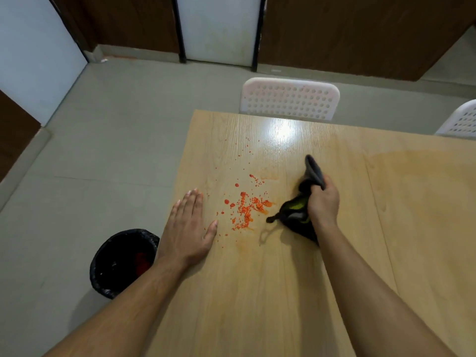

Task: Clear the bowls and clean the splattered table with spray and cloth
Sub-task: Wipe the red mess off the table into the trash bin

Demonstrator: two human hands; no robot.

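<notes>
My left hand [189, 229] lies flat and spread on the surface [257, 292], beside the black bin [123, 261] on the floor. Just right of it sits the red splatter [246, 208]. My right hand [323, 204] is clenched around the dark cloth [300, 215], beyond the splatter's right edge. White chairs [289, 99] stand at the far side.

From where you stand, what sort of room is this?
Probably a plain dining or break room: a wooden table with white plastic chairs, a bin on the tiled floor, and red food splatter.

Overhead glare on table [284, 130], wide-angle bowing
</notes>
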